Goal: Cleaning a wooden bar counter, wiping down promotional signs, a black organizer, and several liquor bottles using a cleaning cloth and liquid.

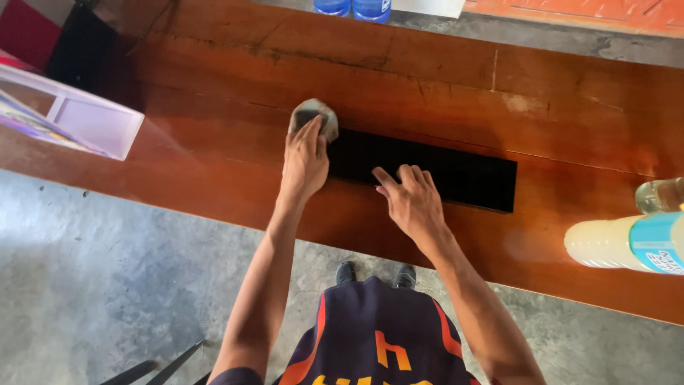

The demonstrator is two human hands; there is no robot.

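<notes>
Lying flat on wooden bench [399,78] — long black panel [456,175], looks stiff, light, maybe slick; best gripped at long edges. Left hand [305,160] presses soft grey cloth [313,117] on panel's left end, fingers flat. Right hand [410,199] — fingers spread, steadying panel's near edge, holding nothing.

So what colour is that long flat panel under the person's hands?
Black, glossy; the long panel lies on the reddish-brown wooden table. The head view shows it best.
</notes>
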